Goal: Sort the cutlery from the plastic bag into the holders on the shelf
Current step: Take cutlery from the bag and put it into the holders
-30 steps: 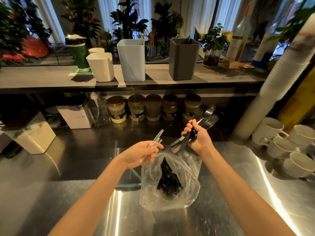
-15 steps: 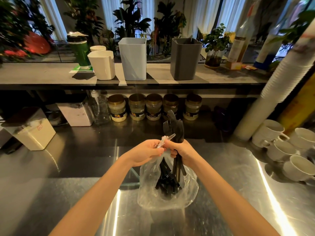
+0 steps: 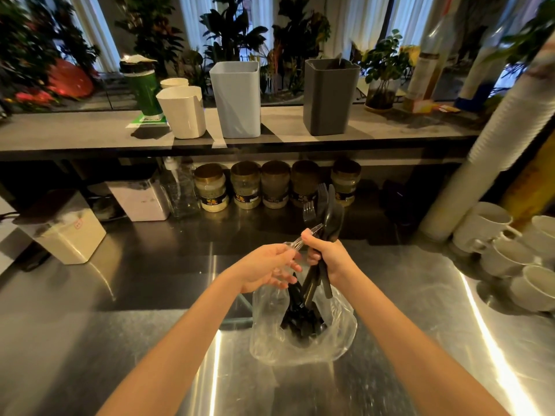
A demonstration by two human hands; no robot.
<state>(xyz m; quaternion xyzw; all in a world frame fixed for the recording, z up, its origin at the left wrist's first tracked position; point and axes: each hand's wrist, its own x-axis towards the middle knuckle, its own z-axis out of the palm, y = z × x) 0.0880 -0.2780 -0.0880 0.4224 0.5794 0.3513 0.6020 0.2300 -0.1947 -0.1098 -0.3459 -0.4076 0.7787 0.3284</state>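
Cutlery (image 3: pixel 300 322) in the crumpled clear bag (image 3: pixel 341 334) is black plastic.

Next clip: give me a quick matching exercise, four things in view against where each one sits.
Things:
1. plastic bag
2. dark grey holder
3. white mugs
4. jars

Places:
A. in a row under the shelf
B. right edge of the counter
C. on the shelf
D. middle of the counter

Pairs: 1-D, 2-C, 3-B, 4-A
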